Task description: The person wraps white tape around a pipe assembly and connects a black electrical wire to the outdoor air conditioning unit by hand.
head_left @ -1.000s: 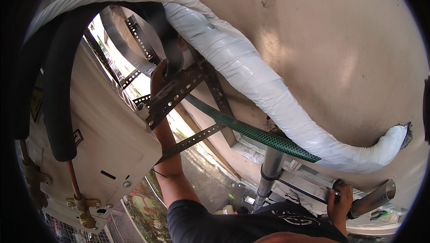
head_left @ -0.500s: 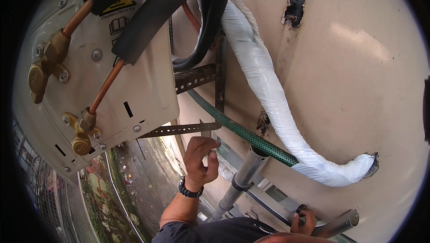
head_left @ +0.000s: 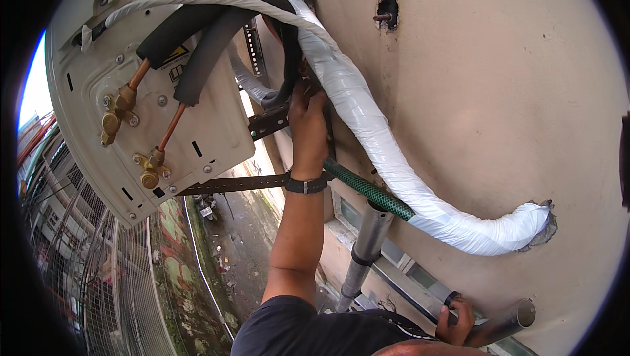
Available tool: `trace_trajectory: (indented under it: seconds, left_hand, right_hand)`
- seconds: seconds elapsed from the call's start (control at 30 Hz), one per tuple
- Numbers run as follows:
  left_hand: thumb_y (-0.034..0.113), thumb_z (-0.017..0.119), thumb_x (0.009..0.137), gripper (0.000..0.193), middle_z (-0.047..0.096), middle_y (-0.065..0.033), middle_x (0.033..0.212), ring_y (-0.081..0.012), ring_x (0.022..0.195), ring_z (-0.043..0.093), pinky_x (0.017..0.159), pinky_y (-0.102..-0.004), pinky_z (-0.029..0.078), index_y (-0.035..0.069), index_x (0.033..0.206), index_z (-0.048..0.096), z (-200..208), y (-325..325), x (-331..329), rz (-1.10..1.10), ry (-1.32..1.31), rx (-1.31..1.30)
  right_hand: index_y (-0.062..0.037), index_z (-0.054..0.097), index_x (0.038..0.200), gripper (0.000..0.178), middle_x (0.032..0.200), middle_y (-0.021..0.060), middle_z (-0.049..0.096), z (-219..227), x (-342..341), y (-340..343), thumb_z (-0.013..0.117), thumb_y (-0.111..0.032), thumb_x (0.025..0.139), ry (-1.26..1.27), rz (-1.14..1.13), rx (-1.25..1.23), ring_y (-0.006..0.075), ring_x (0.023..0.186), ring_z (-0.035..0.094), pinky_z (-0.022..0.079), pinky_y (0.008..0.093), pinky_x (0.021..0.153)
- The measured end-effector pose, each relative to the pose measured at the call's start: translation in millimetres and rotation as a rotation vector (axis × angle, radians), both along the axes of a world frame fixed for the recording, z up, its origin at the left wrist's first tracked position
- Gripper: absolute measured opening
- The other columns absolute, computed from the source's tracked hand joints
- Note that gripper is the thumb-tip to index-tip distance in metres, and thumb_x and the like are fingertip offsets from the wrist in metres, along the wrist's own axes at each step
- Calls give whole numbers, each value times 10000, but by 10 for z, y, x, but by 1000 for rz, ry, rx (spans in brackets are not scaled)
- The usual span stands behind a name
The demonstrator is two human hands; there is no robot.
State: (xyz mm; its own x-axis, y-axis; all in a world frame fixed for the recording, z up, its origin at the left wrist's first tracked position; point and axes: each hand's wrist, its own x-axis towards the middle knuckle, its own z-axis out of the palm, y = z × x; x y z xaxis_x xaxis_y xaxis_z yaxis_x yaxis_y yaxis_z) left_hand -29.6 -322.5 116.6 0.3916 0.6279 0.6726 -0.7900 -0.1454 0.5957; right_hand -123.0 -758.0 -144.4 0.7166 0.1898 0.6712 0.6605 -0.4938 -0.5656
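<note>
My left hand (head_left: 306, 99), with a black watch on its wrist, reaches up into the gap between the outdoor air-conditioner unit (head_left: 216, 134) and the wall. It is at the black foam-covered pipe loop (head_left: 289, 61), close beside the white-wrapped pipe bundle (head_left: 348, 93). Its fingertips are in shadow and partly hidden, so I cannot tell what they hold. At lower right, my right hand (head_left: 457, 323) has its fingers curled beside a small black round thing (head_left: 451, 299), near the open end of a grey pipe (head_left: 525, 313). What it grips is unclear.
A green braided hose (head_left: 367, 188) joins the white bundle, which enters a wall hole (head_left: 548, 225). Perforated metal brackets (head_left: 230, 184) support the unit. Copper pipes (head_left: 172, 126) meet brass valves (head_left: 151, 169). A grey upright pipe (head_left: 367, 244) stands nearby. Far below lies an alley (head_left: 239, 251).
My left hand has gone up from below the hose to the shadowed gap behind the unit. The view has shifted, showing more of the unit's top. My right hand stays by the grey pipe.
</note>
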Motion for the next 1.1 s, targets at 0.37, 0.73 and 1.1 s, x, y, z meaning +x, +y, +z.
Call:
trace_trajectory:
  seconds: [0.37, 0.73, 1.1]
  left_hand:
    - [82, 586, 996, 390, 684, -127, 1217, -199, 1058, 648, 929, -317, 518, -59, 1360, 581, 145, 41, 150, 113, 120, 123]
    - [374, 524, 1072, 530, 617, -173, 1308, -313, 1201, 603, 1116, -471, 427, -44, 1397, 503, 201, -303, -234, -357, -108, -218]
    - [529, 746, 907, 642, 613, -74, 1032, -213, 922, 661, 862, -381, 594, 0, 1214, 549, 635, -259, -131, -444, 12, -93]
  right_hand:
    - [-5, 608, 887, 172, 892, 192, 640, -60, 90, -61, 728, -34, 766, 10, 108, 31, 376, 832, 645, 521, 441, 798]
    - [-1, 584, 894, 190, 903, 199, 633, 61, 23, 5, 711, -9, 752, 45, 60, 8, 403, 853, 631, 508, 457, 792]
    - [-1, 563, 918, 195, 917, 203, 624, 204, -78, 37, 685, 24, 768, 48, 88, 27, 407, 858, 613, 478, 495, 842]
